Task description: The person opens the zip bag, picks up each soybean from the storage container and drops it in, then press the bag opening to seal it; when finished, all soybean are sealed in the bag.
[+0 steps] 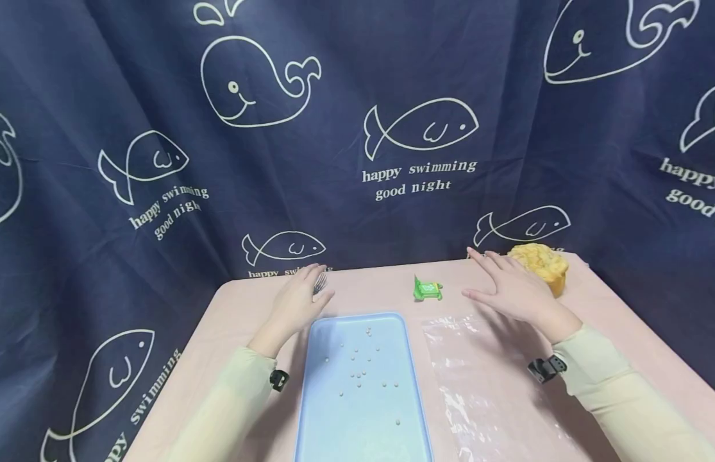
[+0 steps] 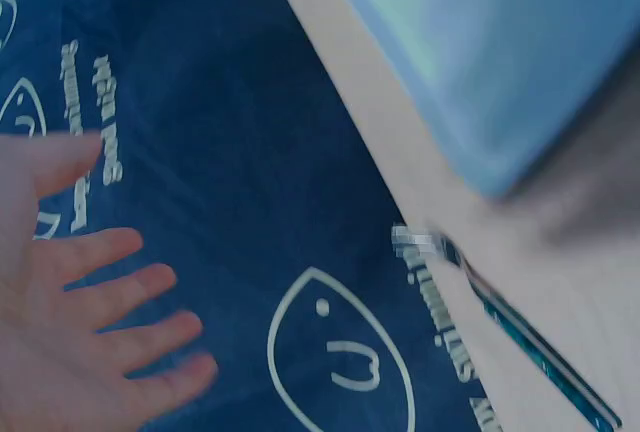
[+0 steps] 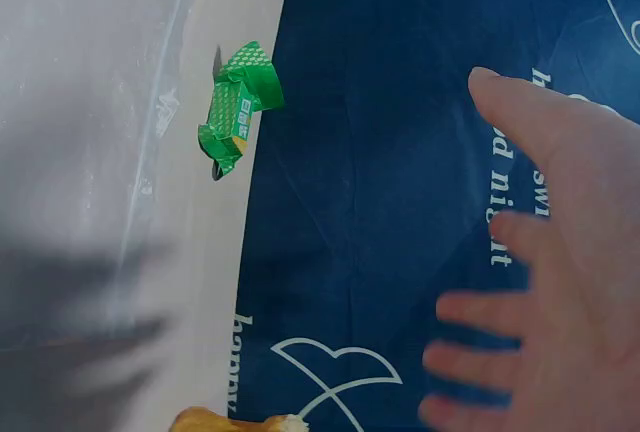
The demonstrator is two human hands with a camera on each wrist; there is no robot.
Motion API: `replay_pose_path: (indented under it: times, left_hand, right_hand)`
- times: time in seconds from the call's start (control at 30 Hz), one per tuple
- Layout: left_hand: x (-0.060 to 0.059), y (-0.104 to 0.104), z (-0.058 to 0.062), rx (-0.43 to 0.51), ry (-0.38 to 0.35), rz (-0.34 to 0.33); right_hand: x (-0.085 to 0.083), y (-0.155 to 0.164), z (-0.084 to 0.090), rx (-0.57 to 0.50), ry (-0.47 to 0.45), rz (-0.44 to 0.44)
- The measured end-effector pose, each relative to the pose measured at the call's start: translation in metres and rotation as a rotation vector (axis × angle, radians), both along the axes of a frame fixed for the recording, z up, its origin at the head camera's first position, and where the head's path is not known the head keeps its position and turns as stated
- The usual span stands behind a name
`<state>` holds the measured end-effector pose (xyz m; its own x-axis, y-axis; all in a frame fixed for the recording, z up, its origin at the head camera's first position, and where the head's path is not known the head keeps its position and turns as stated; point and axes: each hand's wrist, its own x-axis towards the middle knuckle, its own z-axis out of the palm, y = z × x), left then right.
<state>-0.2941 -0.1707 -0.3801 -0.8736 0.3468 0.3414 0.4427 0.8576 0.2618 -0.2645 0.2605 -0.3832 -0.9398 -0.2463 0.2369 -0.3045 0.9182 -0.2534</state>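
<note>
Above the back left of the table, my left hand point(image 1: 296, 301) has its fingers extended and holds nothing. A fork point(image 2: 525, 337) with a dark green handle lies on the table near it, partly hidden behind the hand in the head view. My right hand point(image 1: 513, 289) is raised at the back right, fingers spread, nothing in it. The bread point(image 1: 540, 264), golden and puffy, stands just beyond that hand, partly overlapped by it. Between the hands sits a candy in a green wrapper point(image 1: 429, 290), also in the right wrist view.
A light blue tray point(image 1: 357, 430) lies on the pink-covered table point(image 1: 374, 292), with several small pale beads scattered in it. Right of the tray a clear plastic bag point(image 1: 490, 385) lies flat. A dark blue curtain point(image 1: 345, 212) hangs behind and beside the table.
</note>
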Motion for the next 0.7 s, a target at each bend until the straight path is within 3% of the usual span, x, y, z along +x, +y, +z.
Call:
replay_pose_path:
  times: [0.17, 0.3, 0.53, 0.7]
  left_hand:
    - [-0.005, 0.029, -0.005, 0.103, 0.023, -0.099]
    - [-0.008, 0.057, -0.009, 0.124, -0.015, -0.189]
    - [-0.014, 0.112, -0.019, 0.11, -0.121, -0.275]
    - [-0.022, 0.15, -0.033, 0.092, -0.195, -0.343]
  right_hand:
    - [0.001, 0.003, 0.0, -0.125, 0.166, 0.074]
    - [0.002, 0.006, -0.001, -0.168, 0.206, 0.104]
    - [0.001, 0.017, -0.012, -0.175, 0.132, 0.115]
    - [-0.005, 0.029, -0.029, -0.233, 0.042, 0.111]
